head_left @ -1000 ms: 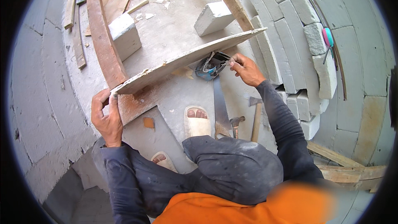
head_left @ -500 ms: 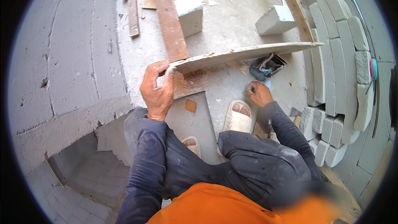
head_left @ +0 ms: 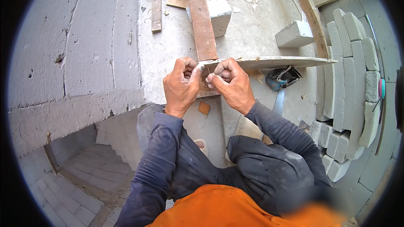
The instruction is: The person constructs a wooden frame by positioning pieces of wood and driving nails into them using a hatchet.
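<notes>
A long, thin pale board (head_left: pixel 280 62) lies crosswise, its near end against a reddish-brown plank (head_left: pixel 201 25). My left hand (head_left: pixel 181 86) is closed on that end of the board, thumb and fingertips at its edge. Close beside it, my right hand (head_left: pixel 231 86) pinches a small, thin nail-like piece (head_left: pixel 208 70) just below the edge; the fingertips partly hide it. Right of my hands, under the board, sits an open blue-and-black container (head_left: pixel 275 82) holding things I cannot make out, and a saw blade (head_left: pixel 278 103) lies below that.
Pale blocks stand behind the board (head_left: pixel 294 33) and are stacked at the right (head_left: pixel 349 88). A second plank (head_left: pixel 311 12) rises behind. Wood offcuts (head_left: pixel 179 0) lie at the back. At lower left, a block ledge (head_left: pixel 71 105) edges a drop with steps (head_left: pixel 113 143); my sandalled feet are partly hidden.
My right hand has come from beside the blue container to next to my left hand at the board's end. The view has swung, so the scene sits further right.
</notes>
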Demonstrator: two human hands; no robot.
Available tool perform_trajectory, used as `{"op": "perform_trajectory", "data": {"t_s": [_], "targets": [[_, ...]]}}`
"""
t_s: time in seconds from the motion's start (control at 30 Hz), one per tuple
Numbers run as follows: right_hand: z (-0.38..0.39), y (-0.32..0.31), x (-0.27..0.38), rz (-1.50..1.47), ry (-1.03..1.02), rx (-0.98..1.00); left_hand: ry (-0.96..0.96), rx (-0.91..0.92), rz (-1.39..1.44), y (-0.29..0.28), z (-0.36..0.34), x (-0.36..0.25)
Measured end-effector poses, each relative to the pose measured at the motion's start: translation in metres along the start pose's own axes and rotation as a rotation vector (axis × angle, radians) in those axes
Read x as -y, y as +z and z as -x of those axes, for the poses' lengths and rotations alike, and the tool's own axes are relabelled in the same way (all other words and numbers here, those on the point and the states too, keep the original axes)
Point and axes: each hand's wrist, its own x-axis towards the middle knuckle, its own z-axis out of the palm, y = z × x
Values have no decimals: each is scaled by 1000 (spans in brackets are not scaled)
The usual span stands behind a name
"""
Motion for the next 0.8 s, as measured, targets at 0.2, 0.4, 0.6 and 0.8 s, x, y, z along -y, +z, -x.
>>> {"op": "perform_trajectory", "data": {"t_s": [0.2, 0.4, 0.6, 0.8], "targets": [[-3, 8, 2, -1, -12, -16, -217, 67, 110, -7, -1, -2], [-11, 7, -10, 101, -79, -18, -283, 172, 115, -7, 1, 13], [-7, 10, -6, 80, -59, -53, -388, 236, 253, -6, 2, 15], [-7, 10, -8, 86, -75, -90, -386, 223, 357, -4, 3, 7]]}}
